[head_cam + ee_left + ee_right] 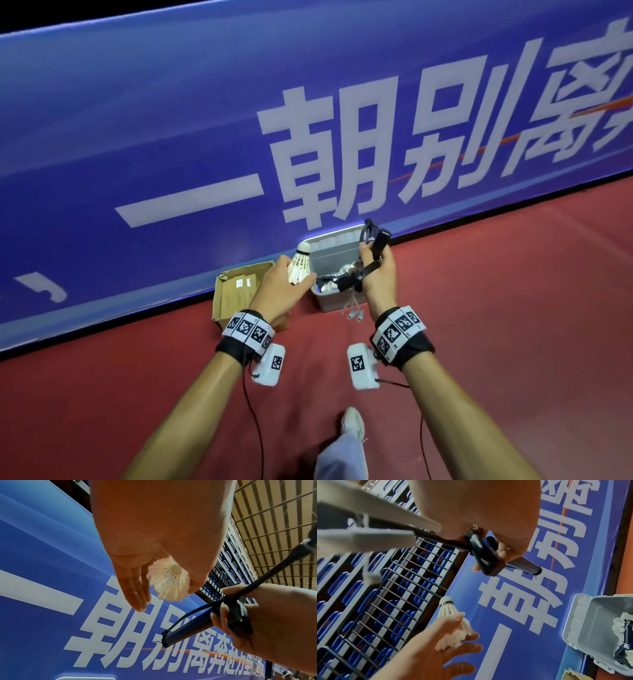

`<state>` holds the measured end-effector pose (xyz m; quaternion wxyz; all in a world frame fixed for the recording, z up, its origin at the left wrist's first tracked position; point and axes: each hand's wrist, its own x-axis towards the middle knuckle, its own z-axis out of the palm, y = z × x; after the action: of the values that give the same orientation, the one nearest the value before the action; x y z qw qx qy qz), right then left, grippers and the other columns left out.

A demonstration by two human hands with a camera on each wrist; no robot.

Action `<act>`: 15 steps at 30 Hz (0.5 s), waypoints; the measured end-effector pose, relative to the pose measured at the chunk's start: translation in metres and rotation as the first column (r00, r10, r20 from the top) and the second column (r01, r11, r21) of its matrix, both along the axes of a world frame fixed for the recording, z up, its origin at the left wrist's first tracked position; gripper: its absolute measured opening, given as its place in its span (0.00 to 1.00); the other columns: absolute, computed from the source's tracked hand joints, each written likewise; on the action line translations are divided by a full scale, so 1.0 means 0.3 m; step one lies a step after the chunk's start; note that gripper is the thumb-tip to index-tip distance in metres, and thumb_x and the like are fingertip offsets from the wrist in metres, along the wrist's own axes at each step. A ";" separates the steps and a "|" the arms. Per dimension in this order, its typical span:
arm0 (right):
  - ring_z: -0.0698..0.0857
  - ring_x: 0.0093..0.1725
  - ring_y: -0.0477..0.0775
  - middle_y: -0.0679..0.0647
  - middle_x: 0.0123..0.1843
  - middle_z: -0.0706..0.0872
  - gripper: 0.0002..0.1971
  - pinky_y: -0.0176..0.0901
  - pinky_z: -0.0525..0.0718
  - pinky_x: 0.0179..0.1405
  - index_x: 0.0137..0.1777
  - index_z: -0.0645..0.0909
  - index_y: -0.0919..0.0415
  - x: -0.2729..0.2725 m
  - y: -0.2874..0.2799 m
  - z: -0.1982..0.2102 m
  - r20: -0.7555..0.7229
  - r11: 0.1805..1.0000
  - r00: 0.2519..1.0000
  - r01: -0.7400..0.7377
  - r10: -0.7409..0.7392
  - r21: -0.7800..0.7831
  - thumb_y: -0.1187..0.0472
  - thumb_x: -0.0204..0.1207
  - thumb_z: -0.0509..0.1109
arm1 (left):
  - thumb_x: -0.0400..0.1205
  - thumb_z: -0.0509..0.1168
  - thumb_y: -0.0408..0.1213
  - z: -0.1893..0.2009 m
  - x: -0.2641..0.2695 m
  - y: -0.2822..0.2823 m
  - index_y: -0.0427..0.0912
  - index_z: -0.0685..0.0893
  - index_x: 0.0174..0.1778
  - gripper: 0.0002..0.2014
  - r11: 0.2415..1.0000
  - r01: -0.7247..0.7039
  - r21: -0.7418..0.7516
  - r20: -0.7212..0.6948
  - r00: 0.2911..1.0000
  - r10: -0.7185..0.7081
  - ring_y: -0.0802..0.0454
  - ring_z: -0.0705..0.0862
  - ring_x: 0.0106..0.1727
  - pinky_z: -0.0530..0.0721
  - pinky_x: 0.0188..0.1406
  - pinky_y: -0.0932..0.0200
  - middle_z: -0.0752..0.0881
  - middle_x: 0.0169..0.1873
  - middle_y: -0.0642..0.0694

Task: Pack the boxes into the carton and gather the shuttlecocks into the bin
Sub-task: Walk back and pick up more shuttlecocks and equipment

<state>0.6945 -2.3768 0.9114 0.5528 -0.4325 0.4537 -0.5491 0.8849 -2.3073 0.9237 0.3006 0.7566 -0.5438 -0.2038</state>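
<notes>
My left hand (281, 288) pinches a white feather shuttlecock (300, 266) between thumb and fingers, cork end up, just left of the grey bin (329, 303). The same shuttlecock (169, 580) shows in the left wrist view and again (452, 623) in the right wrist view. My right hand (377, 275) grips a black pick-up tool (376, 240) over the bin's right side; its handle (481, 553) fills the fist. Several shuttlecocks (344, 272) lie inside the bin (578, 622). A brown carton (236, 291) with flat boxes in it stands left of the bin, partly behind my left hand.
A tall blue banner board (205, 137) with white characters runs right behind the bin and carton. The floor (496, 308) is red matting. Small white prongs (354, 313) hang below my right hand at the bin's front. My foot (352, 421) is below the hands.
</notes>
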 end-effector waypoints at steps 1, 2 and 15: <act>0.84 0.42 0.50 0.39 0.37 0.86 0.05 0.60 0.86 0.54 0.48 0.83 0.42 0.032 -0.075 -0.013 -0.005 1.000 1.000 -0.015 0.015 0.006 0.43 0.78 0.71 | 0.81 0.73 0.54 -0.010 0.025 -0.081 0.45 0.74 0.55 0.20 1.000 0.002 0.003 0.004 1.000 -0.002 0.50 0.83 0.43 0.73 0.33 0.56 0.84 0.44 0.48; 0.84 0.42 0.51 0.40 0.36 0.86 0.06 0.60 0.86 0.54 0.48 0.83 0.43 0.065 -0.155 -0.028 -0.013 1.000 0.999 -0.029 0.029 0.011 0.43 0.78 0.71 | 0.81 0.74 0.51 -0.018 0.051 -0.162 0.45 0.74 0.58 0.20 1.000 0.009 0.006 0.009 1.000 -0.009 0.49 0.83 0.43 0.73 0.33 0.57 0.84 0.45 0.49; 0.84 0.37 0.58 0.58 0.39 0.84 0.12 0.49 0.89 0.39 0.54 0.82 0.59 0.299 -1.157 -0.179 0.053 0.925 0.971 -0.236 0.231 0.299 0.50 0.89 0.65 | 0.82 0.73 0.50 -0.177 0.413 -1.195 0.41 0.75 0.57 0.20 0.979 0.024 0.204 0.087 0.995 -0.043 0.47 0.79 0.48 0.75 0.41 0.54 0.78 0.53 0.43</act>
<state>0.7843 -2.7239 0.8578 0.6778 -0.3889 0.4729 -0.4069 1.0089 -2.6657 0.8707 0.1935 0.7824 -0.5462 -0.2284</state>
